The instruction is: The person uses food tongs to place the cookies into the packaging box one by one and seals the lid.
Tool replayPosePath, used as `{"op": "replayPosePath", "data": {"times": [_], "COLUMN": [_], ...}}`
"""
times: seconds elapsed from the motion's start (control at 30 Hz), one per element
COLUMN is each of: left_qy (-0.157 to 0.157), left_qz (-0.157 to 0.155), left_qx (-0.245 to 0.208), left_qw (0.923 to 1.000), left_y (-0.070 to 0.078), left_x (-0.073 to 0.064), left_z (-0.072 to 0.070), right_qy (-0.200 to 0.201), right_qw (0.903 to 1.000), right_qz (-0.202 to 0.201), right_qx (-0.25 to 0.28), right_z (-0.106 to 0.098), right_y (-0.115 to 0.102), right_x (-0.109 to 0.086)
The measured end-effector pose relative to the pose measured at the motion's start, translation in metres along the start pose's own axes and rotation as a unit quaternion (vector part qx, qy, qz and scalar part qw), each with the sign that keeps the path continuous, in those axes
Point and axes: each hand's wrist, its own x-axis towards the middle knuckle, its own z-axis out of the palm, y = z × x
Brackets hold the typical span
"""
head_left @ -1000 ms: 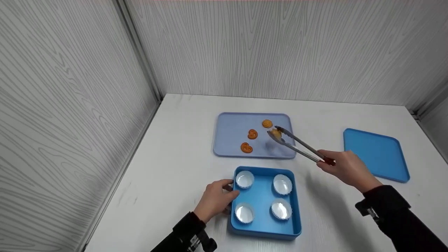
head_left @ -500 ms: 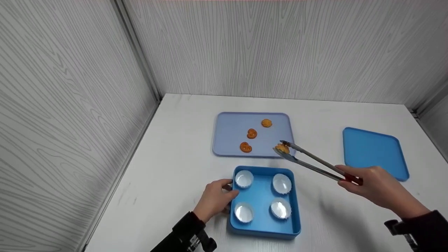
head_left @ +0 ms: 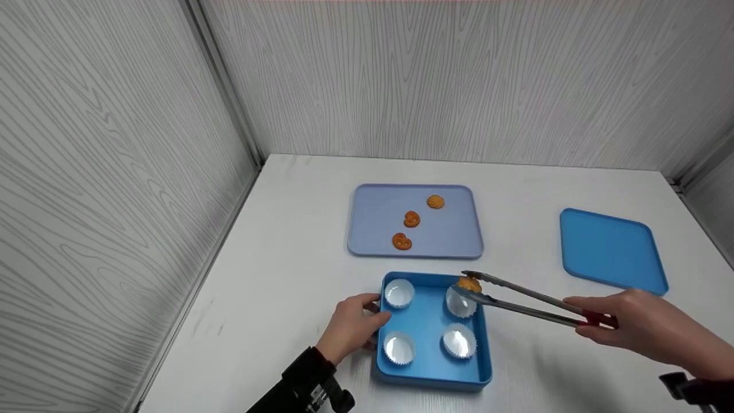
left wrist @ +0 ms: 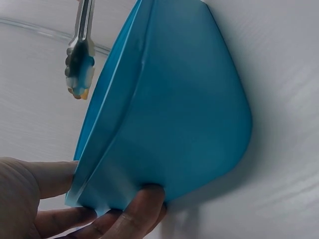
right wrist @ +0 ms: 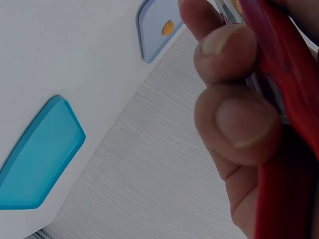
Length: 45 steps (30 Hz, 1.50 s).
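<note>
My left hand [head_left: 351,327] grips the left wall of a blue box [head_left: 425,321], thumb over the rim and fingers on the outside, as the left wrist view shows. Inside stand several white fluted cups, among them the far-right cup [head_left: 461,307]. My right hand [head_left: 651,327] holds metal tongs [head_left: 519,308] by their red handles [right wrist: 286,74]. Between the tong tips is a golden-brown swirled cookie [head_left: 470,284], which overlaps the far-right cup in the head view. In the left wrist view the tong tips [left wrist: 79,67] appear beside the box's rim.
Behind the box lies a lavender tray [head_left: 373,221] bearing a swirled cookie [head_left: 436,201] and two pretzels, the nearer pretzel [head_left: 402,241] at its front. A shallow blue tray [head_left: 610,252] lies at the right. Grey wood-grain panels [head_left: 447,80] stand behind and at the sides.
My right hand has moved the tongs and cookie from over the lavender tray toward me, to the box's far-right corner. The left hand and box stay in place.
</note>
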Motion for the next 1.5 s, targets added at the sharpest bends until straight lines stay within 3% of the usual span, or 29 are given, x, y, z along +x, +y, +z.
{"op": "replayPosePath", "data": {"times": [0.27, 0.73, 1.0, 1.27, 1.5], "left_qy": [0.002, 0.004, 0.012, 0.010, 0.009], "left_qz": [-0.002, -0.001, 0.007, 0.000, -0.007], "left_qx": [0.009, 0.016, 0.036, 0.039, 0.026], "left_qw": [1.0000, 0.9999, 0.9993, 0.9992, 0.9996], "left_y": [0.000, 0.001, 0.001, 0.001, 0.001], "left_x": [0.001, 0.000, 0.000, 0.000, 0.000], "left_z": [0.000, 0.001, 0.001, 0.002, 0.002], "right_qy": [-0.049, -0.036, -0.051, -0.041, -0.045], "right_qw": [0.9986, 0.9982, 0.9971, 0.9970, 0.9975], "right_qz": [-0.011, -0.039, -0.025, -0.040, -0.022], "right_qx": [-0.012, -0.028, -0.050, -0.053, -0.051], "right_z": [-0.003, -0.006, -0.010, -0.009, -0.007], "right_y": [-0.009, -0.019, -0.028, -0.027, -0.026], "right_x": [0.006, 0.011, 0.017, 0.019, 0.017]}}
